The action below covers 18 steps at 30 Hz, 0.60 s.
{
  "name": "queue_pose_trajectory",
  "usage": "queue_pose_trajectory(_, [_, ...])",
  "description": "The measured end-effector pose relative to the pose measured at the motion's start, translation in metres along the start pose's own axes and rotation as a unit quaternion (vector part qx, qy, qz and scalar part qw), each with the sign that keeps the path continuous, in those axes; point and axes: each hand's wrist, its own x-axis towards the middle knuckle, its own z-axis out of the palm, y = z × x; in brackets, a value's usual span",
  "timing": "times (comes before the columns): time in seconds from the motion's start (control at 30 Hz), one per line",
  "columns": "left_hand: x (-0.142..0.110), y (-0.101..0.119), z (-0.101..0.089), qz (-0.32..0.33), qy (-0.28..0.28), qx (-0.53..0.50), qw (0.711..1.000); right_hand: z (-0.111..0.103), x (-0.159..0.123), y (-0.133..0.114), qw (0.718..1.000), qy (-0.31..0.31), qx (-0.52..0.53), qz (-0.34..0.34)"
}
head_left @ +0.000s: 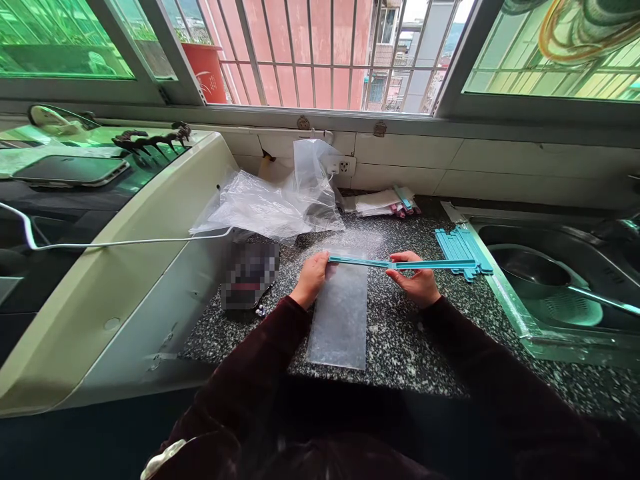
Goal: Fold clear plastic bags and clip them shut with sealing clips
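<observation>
Currently, L hand point(312, 278): pinching strip point(435, 265) end
R hand point(420, 285): pinching mid-joint
Strip: over bag's point(340, 323) far end, back from worktop's point(400, 360) front edge
Feel: prob light, stiffish, slick, snappable
Grip: end + joint

both hands point(311, 279) point(416, 280) are raised, apart (fingers pinched), forearms point(253, 360) point(487, 353) angling inward.

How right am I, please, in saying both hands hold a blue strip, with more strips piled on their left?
Not quite: the head view shows the pile of strips on their right, by the sink. The left hand and right hand do hold a blue strip.
</observation>
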Motion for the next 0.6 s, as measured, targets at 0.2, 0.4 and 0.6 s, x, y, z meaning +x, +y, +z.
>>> queue_pose_trajectory(0.2, [-0.0003,0.0005,0.0003,-0.007,-0.001,0.003,1.000,0.0001,0.0009,-0.0013,1.000,-0.013,-0.010,-0.026])
queue_pose_trajectory(0.4, [-0.0005,0.0008,-0.0001,-0.007,-0.006,0.009,1.000,-0.0009,0.0021,-0.0041,0.999,-0.008,-0.002,-0.042])
queue_pose_trajectory(0.6, [-0.0001,-0.0002,-0.0022,-0.021,-0.023,-0.018,0.999,-0.0023,0.0032,-0.0024,0.999,-0.007,-0.005,-0.038])
